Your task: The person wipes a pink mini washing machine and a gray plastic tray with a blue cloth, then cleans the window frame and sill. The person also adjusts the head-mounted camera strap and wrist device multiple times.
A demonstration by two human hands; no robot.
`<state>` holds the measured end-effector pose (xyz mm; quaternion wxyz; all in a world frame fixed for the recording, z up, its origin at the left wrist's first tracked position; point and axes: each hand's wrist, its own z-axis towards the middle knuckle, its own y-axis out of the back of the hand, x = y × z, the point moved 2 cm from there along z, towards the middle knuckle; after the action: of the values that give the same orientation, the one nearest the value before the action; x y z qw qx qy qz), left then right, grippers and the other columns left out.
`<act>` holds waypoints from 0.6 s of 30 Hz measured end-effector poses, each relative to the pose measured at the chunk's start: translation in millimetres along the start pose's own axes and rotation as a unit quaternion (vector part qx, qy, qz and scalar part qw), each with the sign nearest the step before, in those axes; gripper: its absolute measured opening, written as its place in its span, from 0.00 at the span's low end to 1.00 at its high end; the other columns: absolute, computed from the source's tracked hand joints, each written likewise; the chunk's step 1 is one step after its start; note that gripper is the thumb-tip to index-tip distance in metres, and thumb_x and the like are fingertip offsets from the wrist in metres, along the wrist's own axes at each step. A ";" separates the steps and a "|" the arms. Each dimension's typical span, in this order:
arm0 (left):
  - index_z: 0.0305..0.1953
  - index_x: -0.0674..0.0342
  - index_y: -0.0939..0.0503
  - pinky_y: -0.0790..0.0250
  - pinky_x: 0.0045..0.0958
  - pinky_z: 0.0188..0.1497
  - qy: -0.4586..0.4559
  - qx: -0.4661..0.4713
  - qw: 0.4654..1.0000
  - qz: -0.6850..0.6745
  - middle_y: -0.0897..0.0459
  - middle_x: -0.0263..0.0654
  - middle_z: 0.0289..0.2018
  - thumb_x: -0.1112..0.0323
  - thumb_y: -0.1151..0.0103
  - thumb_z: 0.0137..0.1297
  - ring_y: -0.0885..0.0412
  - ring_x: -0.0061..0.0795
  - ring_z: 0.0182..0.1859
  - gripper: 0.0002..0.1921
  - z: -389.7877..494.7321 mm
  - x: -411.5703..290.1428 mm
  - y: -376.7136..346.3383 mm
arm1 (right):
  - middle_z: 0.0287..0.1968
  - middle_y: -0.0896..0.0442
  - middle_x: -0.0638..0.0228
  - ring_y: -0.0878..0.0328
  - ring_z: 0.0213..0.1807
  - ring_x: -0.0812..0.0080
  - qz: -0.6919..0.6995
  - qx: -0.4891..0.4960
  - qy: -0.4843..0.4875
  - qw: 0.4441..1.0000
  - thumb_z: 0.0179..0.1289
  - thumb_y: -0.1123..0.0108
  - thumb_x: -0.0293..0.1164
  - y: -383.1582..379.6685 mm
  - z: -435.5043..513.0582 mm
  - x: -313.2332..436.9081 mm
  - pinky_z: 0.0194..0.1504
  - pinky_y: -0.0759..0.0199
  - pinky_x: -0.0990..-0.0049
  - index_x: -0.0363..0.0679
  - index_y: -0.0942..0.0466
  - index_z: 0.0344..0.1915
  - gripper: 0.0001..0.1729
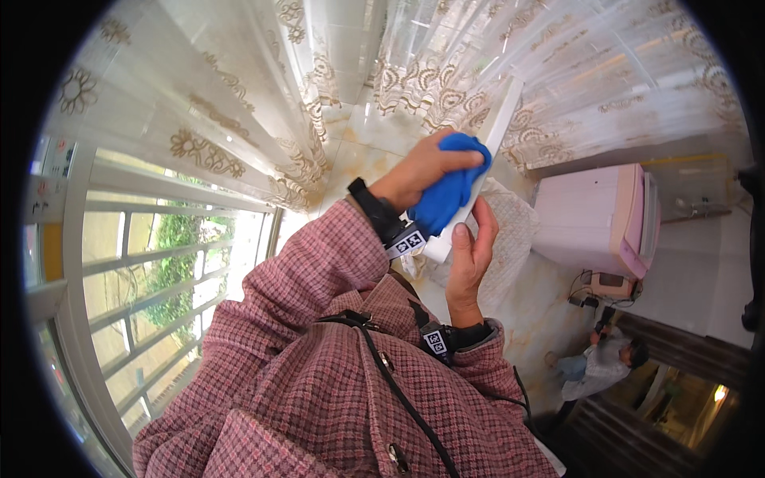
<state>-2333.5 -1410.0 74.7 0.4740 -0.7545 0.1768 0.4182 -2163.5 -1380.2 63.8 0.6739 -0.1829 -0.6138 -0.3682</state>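
Observation:
A bunched blue cloth point(451, 185) is pressed by my left hand point(427, 170) against a long white bar point(505, 110), the thumb lying over the cloth. This bar slants from the sheer curtain down towards my chest. My right hand point(472, 254) is at the bar's near end, thumb on its edge and fingers along its far side; their grip is partly hidden. Both wrists carry black bands with printed markers. Beneath the bar, a white quilted cover point(508, 233) drapes over something I cannot make out.
Sheer embroidered curtains point(215, 107) hang on both sides. A barred window point(161, 263) is at left, with greenery outside. At right stands a pink box-shaped appliance point(588, 215), with a small device point(612, 284) and cables below it. A person point(597, 364) sits or crouches lower right.

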 end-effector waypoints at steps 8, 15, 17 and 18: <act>0.50 0.66 0.23 0.20 0.35 0.48 0.084 -0.008 0.927 -0.366 0.16 0.42 0.40 0.62 0.42 0.69 0.16 0.34 0.41 0.15 -12.8 9.2 24.0 | 0.66 0.38 0.53 0.38 0.66 0.59 -0.068 0.007 -0.001 0.998 0.66 0.42 0.37 4.3 2.8 11.0 0.61 0.36 0.64 0.36 0.36 0.66 0.32; 0.48 0.64 0.23 0.23 0.40 0.51 -0.076 -0.056 0.915 -0.392 0.17 0.45 0.41 0.55 0.44 0.70 0.18 0.40 0.43 0.17 -25.8 -27.2 39.0 | 0.56 0.25 0.52 0.23 0.50 0.61 -0.014 0.112 0.080 0.990 0.63 0.39 0.25 -13.9 -30.2 62.0 0.46 0.24 0.71 0.32 0.32 0.57 0.23; 0.48 0.64 0.23 0.23 0.40 0.50 -0.109 -0.044 0.916 -0.383 0.17 0.45 0.41 0.55 0.44 0.70 0.18 0.40 0.43 0.17 -31.5 -37.7 36.7 | 0.57 0.26 0.51 0.24 0.51 0.63 0.039 0.148 0.003 0.988 0.64 0.40 0.26 -29.7 -33.1 61.2 0.47 0.24 0.72 0.31 0.34 0.60 0.26; 0.49 0.64 0.23 0.24 0.42 0.54 -0.102 -0.035 0.918 -0.382 0.16 0.44 0.44 0.56 0.45 0.70 0.17 0.39 0.45 0.17 -36.2 -41.4 36.2 | 0.58 0.28 0.52 0.25 0.54 0.65 0.131 0.171 -0.058 0.975 0.66 0.41 0.26 -35.3 -34.8 59.8 0.51 0.26 0.72 0.30 0.40 0.65 0.31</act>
<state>-2365.0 -1464.3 94.5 0.5866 -0.7336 -0.1893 0.2861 -2166.3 -1444.2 107.9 0.7007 -0.1643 -0.6767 -0.1551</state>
